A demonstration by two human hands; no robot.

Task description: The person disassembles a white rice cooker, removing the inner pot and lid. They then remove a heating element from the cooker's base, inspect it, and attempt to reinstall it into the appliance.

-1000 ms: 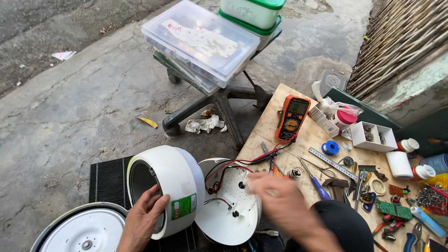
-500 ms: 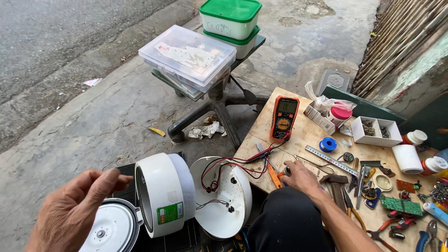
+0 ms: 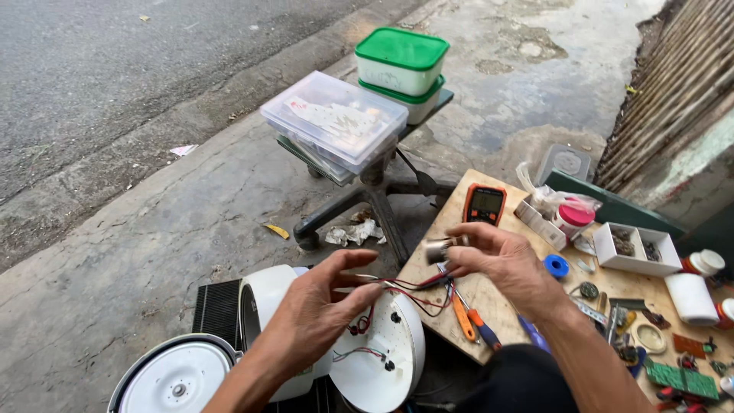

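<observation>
My right hand is raised over the wooden board and pinches a small silver metal cylinder by its fingertips. Red and black wires run from under that hand down to the round white base plate of a rice cooker. My left hand hovers with fingers spread just left of the wires, in front of the white cooker body, which lies on its side. It holds nothing. An orange and black multimeter lies on the board beyond my right hand.
A white lid lies at the lower left. Orange-handled tools, a blue tape roll, small boxes and several parts crowd the board. A clear plastic box and green-lidded tubs rest on a chair base ahead.
My right hand has lifted off the board with the small metal cylinder. My left hand has swung in from the left to hover by the wires.
</observation>
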